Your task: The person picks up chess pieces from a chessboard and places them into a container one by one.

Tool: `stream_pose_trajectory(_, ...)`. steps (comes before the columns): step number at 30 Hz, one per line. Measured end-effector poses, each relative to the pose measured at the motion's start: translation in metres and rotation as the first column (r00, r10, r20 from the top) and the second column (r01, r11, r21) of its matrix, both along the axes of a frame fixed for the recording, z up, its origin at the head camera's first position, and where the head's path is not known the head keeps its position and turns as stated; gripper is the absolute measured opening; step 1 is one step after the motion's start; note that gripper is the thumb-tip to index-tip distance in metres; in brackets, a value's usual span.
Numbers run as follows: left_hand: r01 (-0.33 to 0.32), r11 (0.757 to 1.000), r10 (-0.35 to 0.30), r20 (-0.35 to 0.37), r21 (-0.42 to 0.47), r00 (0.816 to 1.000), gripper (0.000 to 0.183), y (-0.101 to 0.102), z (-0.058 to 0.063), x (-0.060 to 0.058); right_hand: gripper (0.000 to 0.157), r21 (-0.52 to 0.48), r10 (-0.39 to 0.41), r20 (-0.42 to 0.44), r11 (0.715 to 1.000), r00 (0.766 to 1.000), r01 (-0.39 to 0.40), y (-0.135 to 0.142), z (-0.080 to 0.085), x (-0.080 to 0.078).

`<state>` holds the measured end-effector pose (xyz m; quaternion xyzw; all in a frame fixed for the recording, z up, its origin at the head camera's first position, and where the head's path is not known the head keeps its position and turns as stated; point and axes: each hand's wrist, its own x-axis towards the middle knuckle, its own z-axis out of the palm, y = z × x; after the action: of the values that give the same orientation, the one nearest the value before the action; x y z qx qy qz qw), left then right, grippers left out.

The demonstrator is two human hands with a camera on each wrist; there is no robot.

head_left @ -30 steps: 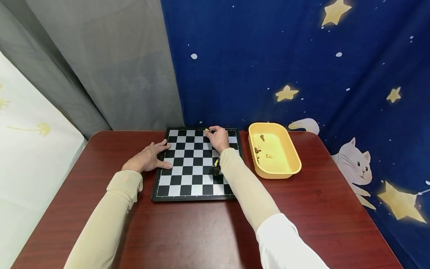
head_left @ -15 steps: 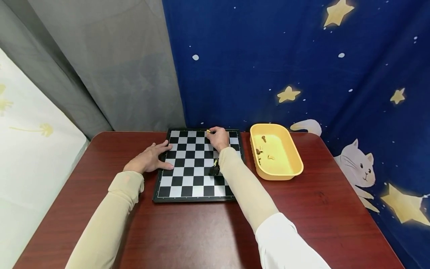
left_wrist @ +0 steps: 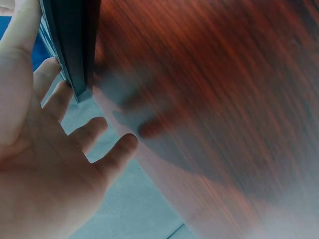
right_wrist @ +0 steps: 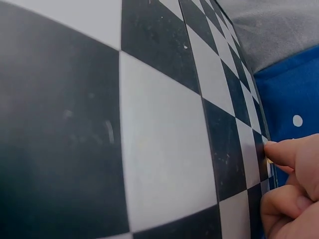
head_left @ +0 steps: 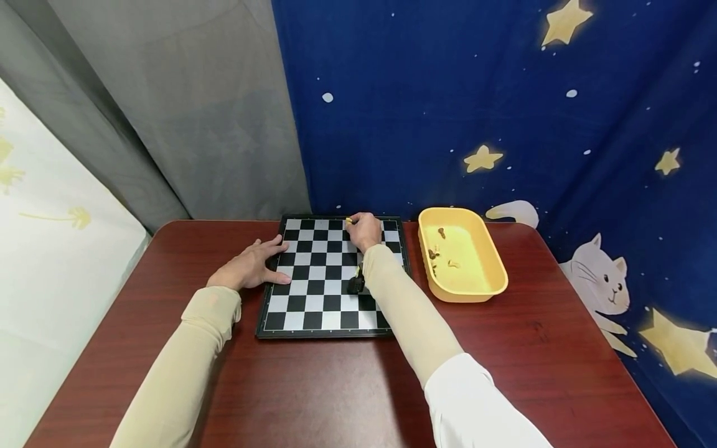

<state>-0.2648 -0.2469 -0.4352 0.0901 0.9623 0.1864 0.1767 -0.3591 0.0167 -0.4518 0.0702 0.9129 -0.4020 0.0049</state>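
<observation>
A black-and-white checkered chessboard lies on the table. At its far edge, my right hand pinches a small yellow chess piece between thumb and fingertips. In the right wrist view the right hand bends over the far squares, hiding nearly all of that piece. My left hand rests at the board's left side, fingers spread, with thumb and fingertips over the border. The left wrist view has the left hand beside the dark board edge, its fingers loosely extended.
Right of the board stands a yellow plastic basin with several small brown and yellow pieces inside. A small black device sits at the right wrist, over the board. Curtains rise behind the brown table.
Both hands keep their places on the board, the right one still pinching the yellow chess piece at the far edge. The whole view has shifted slightly right and down.
</observation>
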Motion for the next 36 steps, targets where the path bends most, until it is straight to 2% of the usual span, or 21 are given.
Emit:
stream_pose_trajectory(11, 0.024, 1.0, -0.023, -0.032, 0.003, 0.999, 0.099, 0.0006, 0.0022, 0.0022, 0.018, -0.001, -0.004, -0.013, 1.0, 1.0, 0.004, -0.0011, 0.0005, -0.0009)
stream_pose_trajectory(19, 0.007, 1.0, -0.007, -0.011, 0.008, 1.0, 0.101, 0.0004, 0.0017, 0.0036, 0.017, -0.036, -0.013, -0.001, 0.999, 1.0, 0.013, 0.0003, -0.0009, -0.0007)
stream_pose_trajectory(36, 0.001, 1.0, -0.001, 0.0, -0.003, 1.0, 0.102, 0.0009, -0.0001, 0.0022, 0.018, -0.059, 0.046, 0.004, 0.997, 0.999, -0.046, 0.0043, 0.0032, 0.004)
